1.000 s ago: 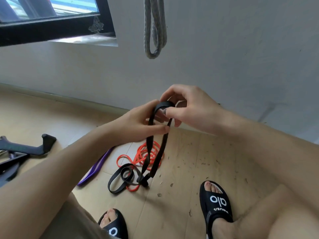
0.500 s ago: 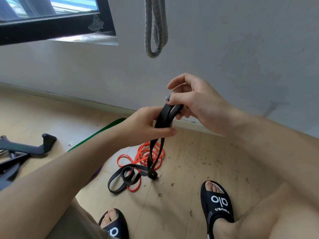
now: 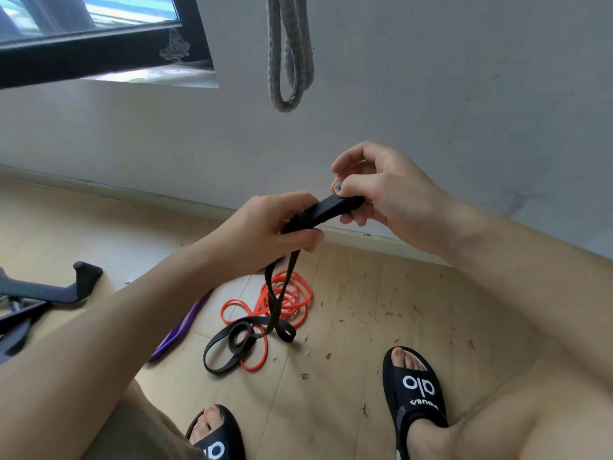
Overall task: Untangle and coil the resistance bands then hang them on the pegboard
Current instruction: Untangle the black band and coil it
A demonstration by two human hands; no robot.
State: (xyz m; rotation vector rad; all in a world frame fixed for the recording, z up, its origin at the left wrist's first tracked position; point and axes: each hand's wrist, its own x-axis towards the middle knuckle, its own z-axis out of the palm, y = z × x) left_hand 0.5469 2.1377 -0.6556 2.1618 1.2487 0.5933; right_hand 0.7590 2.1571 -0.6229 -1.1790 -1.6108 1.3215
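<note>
Currently: coiling the black band (image 3: pixel 326 210).
Left hand (image 3: pixel 265 234): fingers grip the gathered folds.
Right hand (image 3: pixel 381 194): fingers pinch the loop end.
Advice: keep loops flat, feeding slack free of the orange band (image 3: pixel 292 300).

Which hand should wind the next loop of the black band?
Probably right. The right hand pinches the black band's free folded end; the left hand grips where its tail drops to the floor, serving as anchor.

arms: bare, no sleeves | shorts (image 3: pixel 139 433): khaki | slides (image 3: pixel 416 390): black, white "alo" lettering | toenails: painted
</note>
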